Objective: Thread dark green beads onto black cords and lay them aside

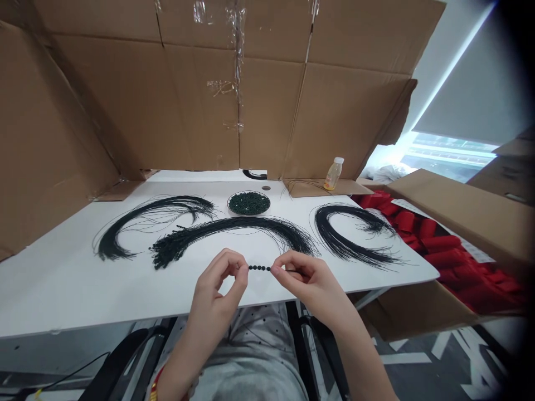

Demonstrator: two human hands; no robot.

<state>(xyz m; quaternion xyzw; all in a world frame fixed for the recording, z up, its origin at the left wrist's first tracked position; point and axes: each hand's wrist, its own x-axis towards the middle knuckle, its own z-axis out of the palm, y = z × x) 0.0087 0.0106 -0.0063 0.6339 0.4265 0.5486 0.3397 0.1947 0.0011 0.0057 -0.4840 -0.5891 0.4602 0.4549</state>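
Note:
My left hand (221, 284) and my right hand (303, 281) are both pinched over the front edge of a white table (62, 284). Between their fingertips runs a thin cord carrying a short row of dark green beads (259, 268). Each hand grips one end of that beaded cord. Just beyond the hands lies a curved bundle of dark cords (234, 231). A second bundle (146, 220) lies to the left and a third (351, 234) to the right. A small round dish of dark green beads (248, 203) sits at the back centre.
Tall cardboard walls (167, 100) enclose the back and left of the table. A small plastic bottle (333, 174) stands at the back right. An open cardboard box of red items (434, 245) sits to the right, below table level. My lap is under the table edge.

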